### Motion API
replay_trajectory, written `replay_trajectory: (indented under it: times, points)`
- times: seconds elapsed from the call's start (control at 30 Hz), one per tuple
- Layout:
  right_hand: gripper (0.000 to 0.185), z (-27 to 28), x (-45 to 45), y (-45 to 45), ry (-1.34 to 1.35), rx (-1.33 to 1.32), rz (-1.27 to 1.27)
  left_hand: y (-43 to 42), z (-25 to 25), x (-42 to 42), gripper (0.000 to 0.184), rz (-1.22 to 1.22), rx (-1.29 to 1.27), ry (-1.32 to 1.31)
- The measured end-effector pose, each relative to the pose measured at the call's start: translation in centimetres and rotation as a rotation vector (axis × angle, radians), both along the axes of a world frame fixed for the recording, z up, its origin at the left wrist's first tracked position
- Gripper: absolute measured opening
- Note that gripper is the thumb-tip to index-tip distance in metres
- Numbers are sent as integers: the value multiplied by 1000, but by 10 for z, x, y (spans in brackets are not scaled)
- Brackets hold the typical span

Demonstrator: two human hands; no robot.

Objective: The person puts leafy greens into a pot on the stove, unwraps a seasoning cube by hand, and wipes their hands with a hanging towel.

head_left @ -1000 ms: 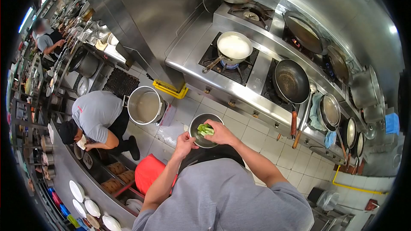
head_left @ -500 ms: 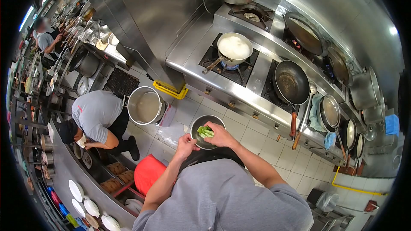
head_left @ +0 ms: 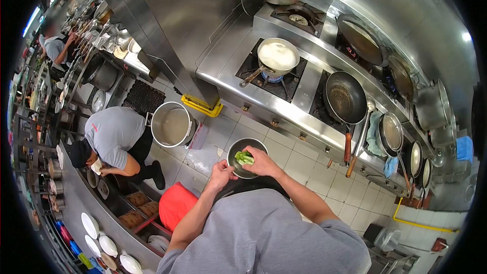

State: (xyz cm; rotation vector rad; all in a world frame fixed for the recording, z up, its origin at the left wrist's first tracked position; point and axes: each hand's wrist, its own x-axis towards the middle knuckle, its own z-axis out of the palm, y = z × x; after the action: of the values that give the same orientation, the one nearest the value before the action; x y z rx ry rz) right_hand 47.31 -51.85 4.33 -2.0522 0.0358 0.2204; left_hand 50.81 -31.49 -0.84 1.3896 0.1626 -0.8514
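A round metal bowl (head_left: pixel 237 148) is close in front of my body, low in the middle of the head view. My left hand (head_left: pixel 221 173) is at the bowl's left rim with its fingers pinched together; whether they grip the rim or something small is too fine to tell. Over the bowl's right side, my right hand (head_left: pixel 261 162) is closed round a bunch of green vegetable pieces (head_left: pixel 244 158). The pieces show between the thumb and fingers, above the bowl's inside.
A saucepan of white liquid (head_left: pixel 278 55) sits over a blue flame on the stove (head_left: pixel 223 71). Right of it is a black frying pan (head_left: pixel 345 96). A large pot (head_left: pixel 171 126) stands at the left, beside a bent-over co-worker (head_left: pixel 115 134). White dishes (head_left: pixel 108 246) lie lower left.
The bowl and both my hands have shifted slightly, with the green pieces still in my right hand. The distant person at upper left has raised their hands a little.
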Motion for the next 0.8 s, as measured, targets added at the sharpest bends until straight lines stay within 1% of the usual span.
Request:
replay_trajectory:
  times: [0.8]
  points:
    - [42,4,-5,-1,8,0,-5,1,-2,-5,11,-18,33,7]
